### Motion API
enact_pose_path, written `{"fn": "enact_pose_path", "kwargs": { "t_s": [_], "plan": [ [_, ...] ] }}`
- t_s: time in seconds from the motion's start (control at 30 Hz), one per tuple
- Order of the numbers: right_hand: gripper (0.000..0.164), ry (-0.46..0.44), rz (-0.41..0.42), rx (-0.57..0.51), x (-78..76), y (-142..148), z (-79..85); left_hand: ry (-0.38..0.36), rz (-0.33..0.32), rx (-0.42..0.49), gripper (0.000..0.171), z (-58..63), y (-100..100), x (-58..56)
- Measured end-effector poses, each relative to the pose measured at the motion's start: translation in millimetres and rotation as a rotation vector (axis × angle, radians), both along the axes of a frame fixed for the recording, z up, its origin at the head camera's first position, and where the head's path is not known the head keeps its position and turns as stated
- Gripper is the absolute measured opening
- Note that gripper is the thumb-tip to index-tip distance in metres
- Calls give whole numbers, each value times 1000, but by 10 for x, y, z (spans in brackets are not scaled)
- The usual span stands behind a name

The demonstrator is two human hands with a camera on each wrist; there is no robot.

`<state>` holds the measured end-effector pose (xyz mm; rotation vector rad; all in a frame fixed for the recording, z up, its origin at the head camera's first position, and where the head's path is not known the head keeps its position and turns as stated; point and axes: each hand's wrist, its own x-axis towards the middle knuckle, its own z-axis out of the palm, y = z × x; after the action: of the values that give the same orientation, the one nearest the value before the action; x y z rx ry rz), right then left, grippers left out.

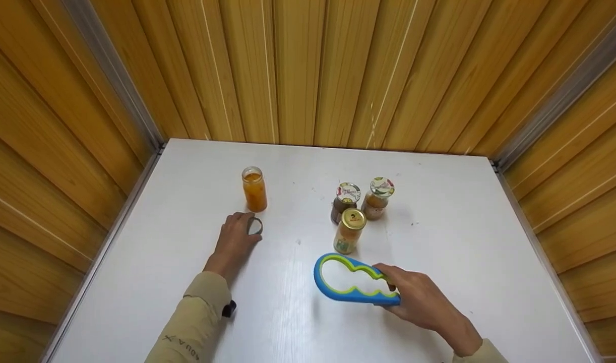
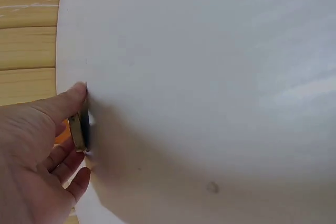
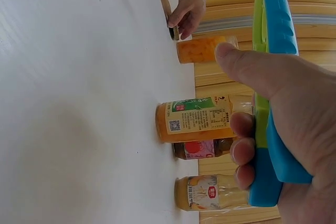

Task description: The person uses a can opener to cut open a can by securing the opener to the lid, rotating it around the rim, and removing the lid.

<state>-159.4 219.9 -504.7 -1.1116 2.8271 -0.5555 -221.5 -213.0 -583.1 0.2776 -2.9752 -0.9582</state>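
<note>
My left hand (image 1: 232,241) pinches a jar lid (image 1: 255,227) on edge between thumb and fingers, low over the white table. In the left wrist view the lid (image 2: 77,132) shows its thin gold rim. Just beyond that hand stands an uncapped glass jar (image 1: 255,192) of orange fruit. My right hand (image 1: 421,296) grips a blue and green jar opener (image 1: 358,296) by its handle end, its scalloped loop pointing left above the table. Nearest to the opener is a closed jar (image 1: 348,236) with a gold lid, upright with orange contents.
Behind the gold-lidded jar stand a dark jar (image 1: 342,207) and a light brown jar (image 1: 375,205), both with patterned lids. The white table (image 1: 288,322) is enclosed by wood-look panels (image 1: 298,75) at the back and both sides.
</note>
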Motion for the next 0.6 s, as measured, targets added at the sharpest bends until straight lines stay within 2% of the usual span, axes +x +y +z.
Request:
{"fn": "enact_pose_path", "kwargs": {
  "t_s": [0.1, 0.47, 0.6],
  "plan": [
    [74, 9, -12, -1, -4, 29, 15, -24, 20, 36, 66, -21, -32, -14],
    [75, 122, -43, -7, -45, 144, 108, -15, 38, 6, 67, 10, -51, 5],
    [75, 130, -84, 24, -65, 196, 156, 17, 100, 63, 67, 45, -36, 22]
  ]
}}
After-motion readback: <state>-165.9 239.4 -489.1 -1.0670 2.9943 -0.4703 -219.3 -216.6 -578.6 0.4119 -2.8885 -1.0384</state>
